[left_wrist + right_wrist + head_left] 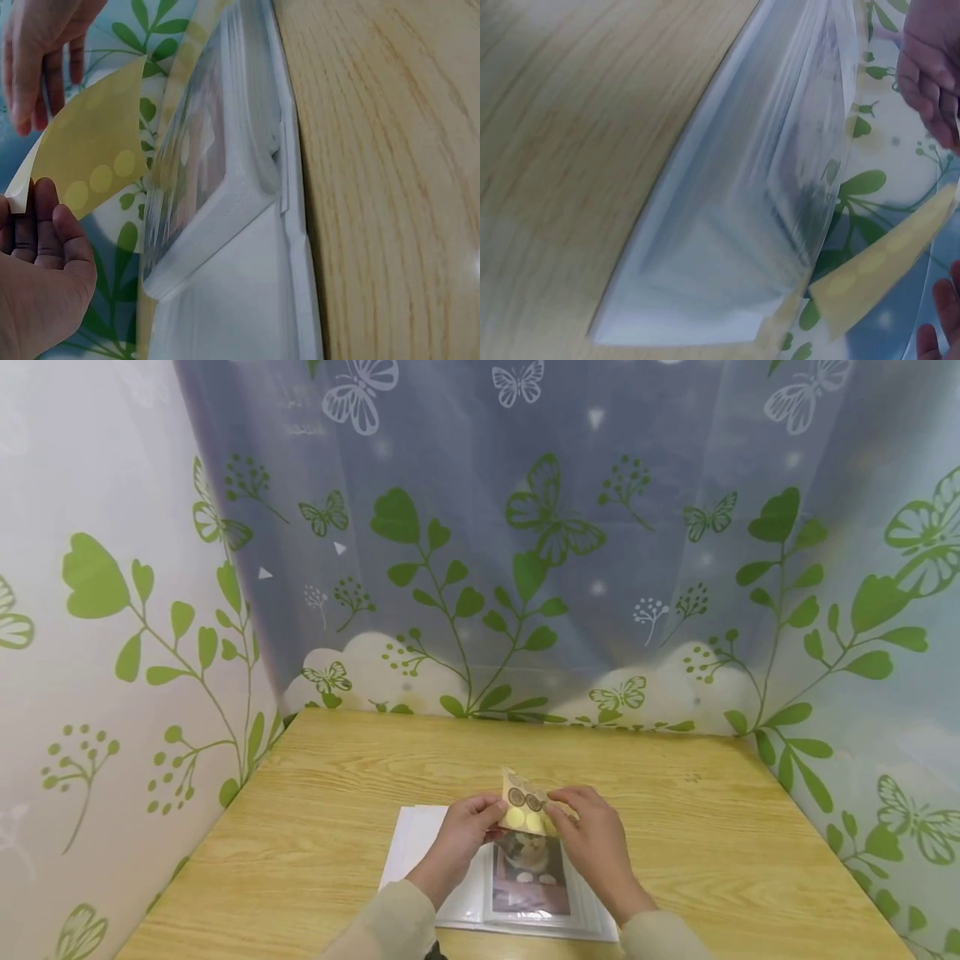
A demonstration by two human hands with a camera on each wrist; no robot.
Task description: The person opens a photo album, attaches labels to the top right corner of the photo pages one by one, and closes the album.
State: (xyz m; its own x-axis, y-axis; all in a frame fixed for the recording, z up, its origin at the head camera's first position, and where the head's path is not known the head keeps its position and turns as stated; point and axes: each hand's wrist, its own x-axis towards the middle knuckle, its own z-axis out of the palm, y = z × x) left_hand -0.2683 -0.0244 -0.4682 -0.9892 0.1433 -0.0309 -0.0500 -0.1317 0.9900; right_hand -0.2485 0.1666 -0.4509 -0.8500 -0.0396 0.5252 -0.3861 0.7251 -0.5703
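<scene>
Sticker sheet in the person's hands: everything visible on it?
The sticker sheet looks like thin paper, with round stickers in the head view: some brownish with dark markings, others plain shiny yellow. Its other face is yellowish, with faint paler circles. It is held up, tilted and slightly bent, above the open album, overlapping the cat photo in the head view. The left hand pinches one edge; the right hand is at the opposite side, contact unclear.

The head camera looks forward and down over the table point(337, 768) toward the curtain point(465, 527). Both wrist cameras sit low, close to the album point(422, 833), their views turned sideways; all three share the album and sticker sheet point(525, 808).
</scene>
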